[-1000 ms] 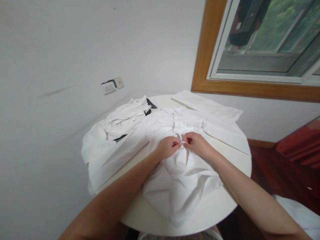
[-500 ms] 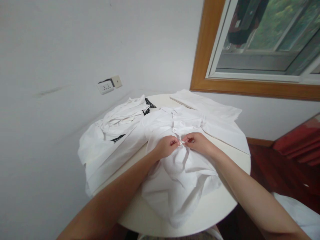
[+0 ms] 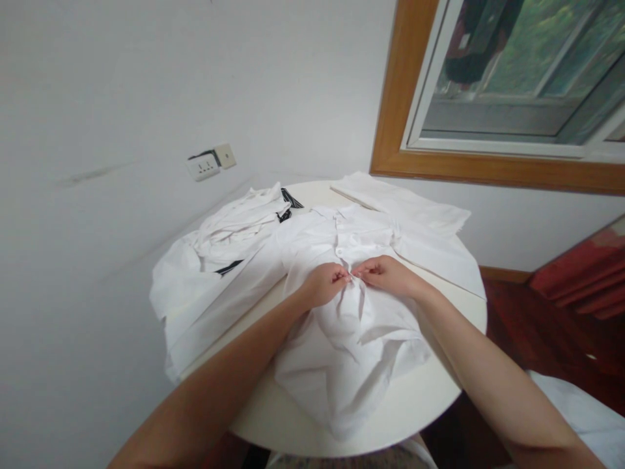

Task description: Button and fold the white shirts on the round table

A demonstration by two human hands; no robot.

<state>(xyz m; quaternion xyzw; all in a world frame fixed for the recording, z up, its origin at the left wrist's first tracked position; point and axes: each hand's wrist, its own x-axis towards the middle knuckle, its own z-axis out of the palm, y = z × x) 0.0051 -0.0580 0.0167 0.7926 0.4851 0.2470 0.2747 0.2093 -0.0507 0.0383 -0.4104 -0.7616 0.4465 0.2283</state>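
A white button-up shirt (image 3: pixel 342 365) lies on a round cream table (image 3: pixel 273 423), its collar toward the wall and its sleeves spread to both sides. My left hand (image 3: pixel 326 285) pinches one front edge of the shirt near the middle of the button line. Right beside it, my right hand (image 3: pixel 383 273) pinches the other edge, fingertips almost meeting those of the left. Whatever button sits between the fingers is too small to make out. Above the hands, a few buttons show along the placket. Below them the cloth is bunched into folds.
A heap of white clothes (image 3: pixel 239 225) with black patches lies at the table's left, by the wall. On the wall is a power socket (image 3: pixel 204 167). A wood-framed window (image 3: pixel 390 130) is at upper right. White cloth (image 3: pixel 581 410) and a red curtain (image 3: pixel 581 277) are at right.
The fingertips of both hands have drawn slightly closer together at the shirt's front. The whole view has shifted a little; the shirt otherwise lies as before.
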